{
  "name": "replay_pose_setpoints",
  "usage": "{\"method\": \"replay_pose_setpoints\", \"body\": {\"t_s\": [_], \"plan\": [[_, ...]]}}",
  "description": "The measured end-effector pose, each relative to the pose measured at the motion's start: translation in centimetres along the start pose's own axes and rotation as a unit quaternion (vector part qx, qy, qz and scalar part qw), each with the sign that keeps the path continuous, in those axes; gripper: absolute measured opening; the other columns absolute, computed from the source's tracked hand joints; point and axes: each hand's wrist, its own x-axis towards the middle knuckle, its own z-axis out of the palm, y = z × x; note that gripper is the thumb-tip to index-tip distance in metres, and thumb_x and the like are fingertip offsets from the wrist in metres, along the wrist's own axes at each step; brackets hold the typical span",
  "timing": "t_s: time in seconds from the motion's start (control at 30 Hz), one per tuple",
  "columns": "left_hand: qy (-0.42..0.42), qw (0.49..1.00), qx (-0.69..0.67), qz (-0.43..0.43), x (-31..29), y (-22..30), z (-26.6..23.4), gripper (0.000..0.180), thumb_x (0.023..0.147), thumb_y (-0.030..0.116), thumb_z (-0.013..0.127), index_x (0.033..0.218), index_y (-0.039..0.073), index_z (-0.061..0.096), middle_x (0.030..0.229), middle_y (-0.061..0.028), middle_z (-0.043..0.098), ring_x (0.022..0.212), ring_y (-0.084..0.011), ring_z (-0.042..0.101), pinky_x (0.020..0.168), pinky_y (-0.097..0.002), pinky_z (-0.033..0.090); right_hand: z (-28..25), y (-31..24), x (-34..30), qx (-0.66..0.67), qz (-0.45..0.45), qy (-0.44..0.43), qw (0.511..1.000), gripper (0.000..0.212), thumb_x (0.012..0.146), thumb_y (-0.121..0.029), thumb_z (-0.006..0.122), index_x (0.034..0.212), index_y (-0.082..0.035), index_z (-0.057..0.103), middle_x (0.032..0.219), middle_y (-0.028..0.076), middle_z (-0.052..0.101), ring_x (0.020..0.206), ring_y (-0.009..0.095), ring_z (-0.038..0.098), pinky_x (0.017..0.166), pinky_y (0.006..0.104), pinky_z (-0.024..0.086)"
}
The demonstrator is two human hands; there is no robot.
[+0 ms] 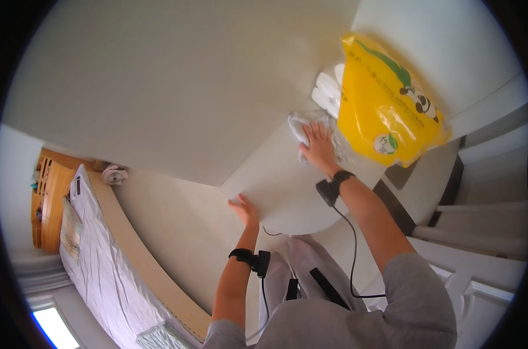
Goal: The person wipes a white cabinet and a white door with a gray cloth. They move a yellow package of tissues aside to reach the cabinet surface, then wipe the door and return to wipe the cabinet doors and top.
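Observation:
My right hand lies with its fingers spread on a crumpled pale grey cloth, pressing it against a white tabletop. Beside that hand rests a big yellow plastic bag printed with a panda and a green leaf. White rolled or folded bundles show at the bag's left side, partly covered by it. At the tabletop's left corner is my left hand, open against the edge with fingers apart and no object in it. Both wrists wear black straps with small cabled boxes.
A tall grey-white panel rises along the far side of the tabletop. To the left stands a bed with a pale, wrinkled cover and wooden headboard. A small round fan sits near it. White panelled doors are at the lower right.

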Motion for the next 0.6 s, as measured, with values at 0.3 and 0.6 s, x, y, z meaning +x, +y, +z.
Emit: {"method": "replay_pose_setpoints", "body": {"t_s": [0.3, 0.6], "plan": [[0.064, 0.997, 0.051, 0.005, -0.5, 1.8, 1.4, 0.063, 0.093, 0.046, 0.036, 0.134, -0.001, 0.027, 0.132, -0.0238, 0.039, 0.114, -0.0378, 0.047, 0.093, -0.0429, 0.041, -5.3, -0.5, -11.3, 0.063, -0.169, -0.163, 0.970, 0.066, 0.072, -0.032, 0.065, 0.132, -0.019, 0.042, 0.142, 0.007, 0.033, 0.134, 0.028, 0.023, 0.109, 0.0471, 0.017], [0.061, 0.991, 0.117, -0.030, -0.7, 3.1, 3.4, 0.059, 0.093, 0.045, 0.034, 0.132, 0.001, 0.029, 0.117, -0.0218, 0.053, 0.101, -0.0379, 0.055, 0.080, -0.0451, 0.049, -11.9, 17.4, -14.0, 0.074, -0.023, -0.170, 0.982, 0.064, 0.062, -0.006, 0.068, 0.122, -0.019, 0.052, 0.130, 0.005, 0.047, 0.126, 0.030, 0.036, 0.107, 0.0487, 0.023]]}}
